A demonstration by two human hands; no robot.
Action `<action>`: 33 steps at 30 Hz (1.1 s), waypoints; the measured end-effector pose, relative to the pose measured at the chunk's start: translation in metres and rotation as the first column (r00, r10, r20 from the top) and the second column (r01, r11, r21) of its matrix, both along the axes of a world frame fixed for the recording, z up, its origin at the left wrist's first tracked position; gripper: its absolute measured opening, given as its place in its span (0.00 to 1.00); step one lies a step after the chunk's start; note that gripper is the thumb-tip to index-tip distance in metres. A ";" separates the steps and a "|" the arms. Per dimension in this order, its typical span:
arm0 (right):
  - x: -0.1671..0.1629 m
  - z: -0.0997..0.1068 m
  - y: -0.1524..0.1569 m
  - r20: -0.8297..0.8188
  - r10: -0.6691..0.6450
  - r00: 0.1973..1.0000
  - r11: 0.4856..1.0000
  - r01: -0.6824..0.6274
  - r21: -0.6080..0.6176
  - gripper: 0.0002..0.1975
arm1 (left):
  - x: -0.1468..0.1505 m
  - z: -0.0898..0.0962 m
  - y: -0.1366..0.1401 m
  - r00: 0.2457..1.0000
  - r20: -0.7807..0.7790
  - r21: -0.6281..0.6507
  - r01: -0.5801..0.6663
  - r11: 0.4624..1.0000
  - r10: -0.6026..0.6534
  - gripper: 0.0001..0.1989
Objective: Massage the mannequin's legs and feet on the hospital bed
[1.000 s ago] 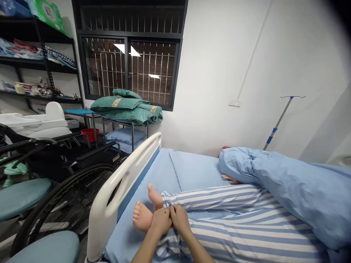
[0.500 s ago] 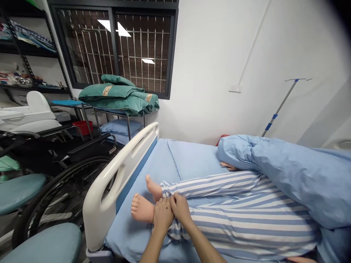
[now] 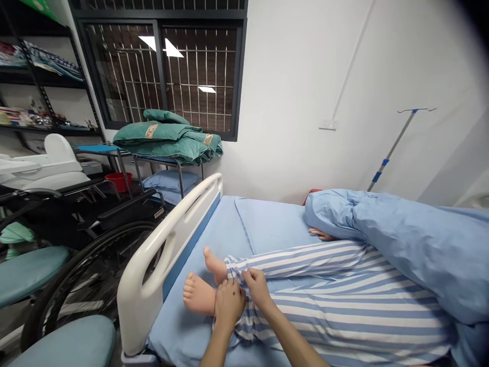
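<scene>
A lying figure with smooth, doll-like feet wears blue-and-white striped trousers [image 3: 328,311]. My left hand [image 3: 229,304] is wrapped over the near ankle at the trouser cuff, just behind the near foot [image 3: 198,294]. Close to its right, my right hand [image 3: 259,288] is closed, its thumb and fingers curled together over the gap between the lower legs. Whatever its fingertips hold is hidden. The far foot [image 3: 214,265] points up beyond my left hand. Cloth of the near trouser leg is bunched below my hands.
A white footboard [image 3: 133,285] borders the blue bed sheet [image 3: 267,219]. A light-blue quilt [image 3: 397,239] covers the figure's upper body, with a hand [image 3: 321,234] at its edge. A wheelchair [image 3: 126,244] and a teal stool [image 3: 72,341] stand left. An IV pole [image 3: 393,148] stands behind.
My right hand has shifted a little to the right, apart from my left hand, with its fingers curled. My left hand stays at the near ankle. The view has tilted slightly.
</scene>
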State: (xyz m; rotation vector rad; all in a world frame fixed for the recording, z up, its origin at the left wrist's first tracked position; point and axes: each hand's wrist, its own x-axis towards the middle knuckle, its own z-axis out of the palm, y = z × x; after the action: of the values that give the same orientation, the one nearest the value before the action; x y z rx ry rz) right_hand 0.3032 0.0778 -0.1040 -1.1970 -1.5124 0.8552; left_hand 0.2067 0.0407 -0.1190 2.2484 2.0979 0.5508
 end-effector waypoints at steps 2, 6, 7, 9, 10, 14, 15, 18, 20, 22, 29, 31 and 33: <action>0.000 0.010 0.000 -0.109 -0.007 0.994 1.000 0.006 -0.007 0.17 | 0.000 -0.001 0.001 1.000 -0.015 0.015 -0.011 1.000 0.011 0.13; -0.009 0.012 -0.003 -0.170 -0.032 0.985 0.999 0.029 -0.020 0.17 | 0.000 -0.003 0.002 0.999 -0.034 0.017 -0.016 1.000 0.017 0.13; -0.012 0.008 -0.003 -0.162 -0.037 0.986 0.999 0.034 -0.025 0.17 | 0.000 -0.003 0.002 0.999 -0.042 0.010 -0.008 1.000 0.009 0.13; -0.019 -0.003 -0.006 -0.122 -0.059 0.991 0.998 0.056 -0.033 0.16 | 0.000 -0.003 0.002 0.998 -0.062 -0.002 0.005 1.000 -0.005 0.14; -0.022 -0.008 -0.007 -0.091 -0.075 0.993 0.997 0.072 -0.032 0.16 | 0.001 -0.003 0.001 0.997 -0.073 -0.005 0.007 1.000 -0.008 0.14; -0.027 -0.021 -0.012 0.012 -0.132 0.991 0.991 0.132 -0.009 0.14 | 0.001 -0.001 0.002 0.996 -0.092 -0.018 0.008 1.000 -0.010 0.14; -0.028 -0.021 -0.012 0.027 -0.137 0.990 0.991 0.137 -0.003 0.14 | 0.000 -0.001 0.004 0.996 -0.088 -0.036 0.022 0.999 -0.025 0.14; -0.027 -0.020 -0.010 0.074 -0.140 0.987 0.990 0.140 0.004 0.15 | -0.007 0.002 0.012 0.994 -0.008 -0.156 0.109 0.982 -0.111 0.13; -0.027 -0.019 -0.007 0.082 -0.151 0.985 0.988 0.153 -0.014 0.16 | -0.014 0.006 0.021 0.985 0.110 -0.199 0.150 0.968 -0.130 0.13; -0.026 -0.019 -0.004 0.068 -0.146 0.987 0.988 0.149 -0.038 0.17 | -0.019 0.013 0.031 0.957 0.279 -0.173 0.131 0.976 -0.079 0.13; -0.024 -0.019 0.002 0.005 -0.127 0.992 0.989 0.127 -0.070 0.19 | -0.004 0.024 0.046 0.543 0.826 -0.107 -0.108 0.988 0.149 0.10; -0.024 -0.017 0.002 -0.048 -0.133 0.990 0.987 0.127 -0.101 0.18 | 0.006 0.018 0.038 0.518 0.831 -0.111 -0.199 0.974 0.201 0.09; -0.023 -0.016 0.001 -0.082 -0.146 0.986 0.983 0.135 -0.122 0.17 | 0.014 0.011 0.027 0.566 0.794 -0.101 -0.234 0.967 0.220 0.09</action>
State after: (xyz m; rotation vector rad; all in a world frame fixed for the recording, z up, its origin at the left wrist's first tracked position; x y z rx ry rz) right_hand 0.2799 0.0784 -0.1197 -1.3158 -1.3036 0.8999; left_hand 0.2204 0.0677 -0.1080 1.2645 1.8265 1.2994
